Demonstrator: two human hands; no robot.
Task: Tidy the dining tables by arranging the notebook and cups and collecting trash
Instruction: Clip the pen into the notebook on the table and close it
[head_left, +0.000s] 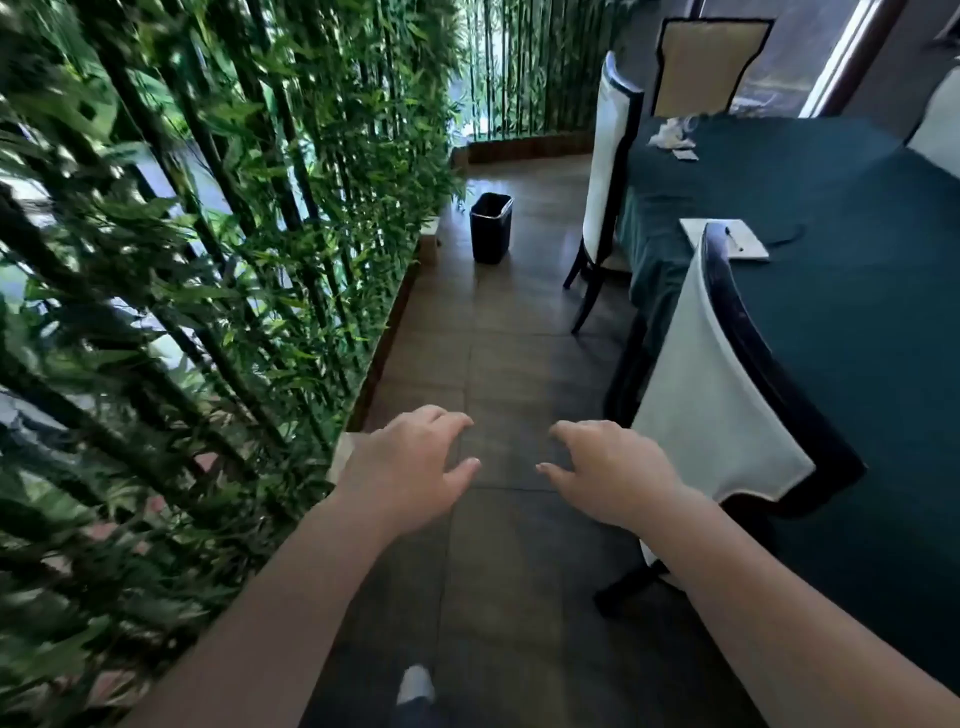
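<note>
Both empty hands, left hand (410, 467) and right hand (613, 473), spread over clear aisle floor (514, 332).

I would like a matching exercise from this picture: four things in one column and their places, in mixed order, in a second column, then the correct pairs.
Things:
1. notebook
2. bin
3. crumpled paper
4. bamboo

Places:
A. on the floor beside the planter
B. far end of the table
C. along the left of the aisle
D. on the table, behind the nearest chair

Pairs: 1-D, 2-A, 3-B, 4-C

You get daylight glaring through the far right window (852, 57); bamboo (156, 260) at left blurs, edges bend
</note>
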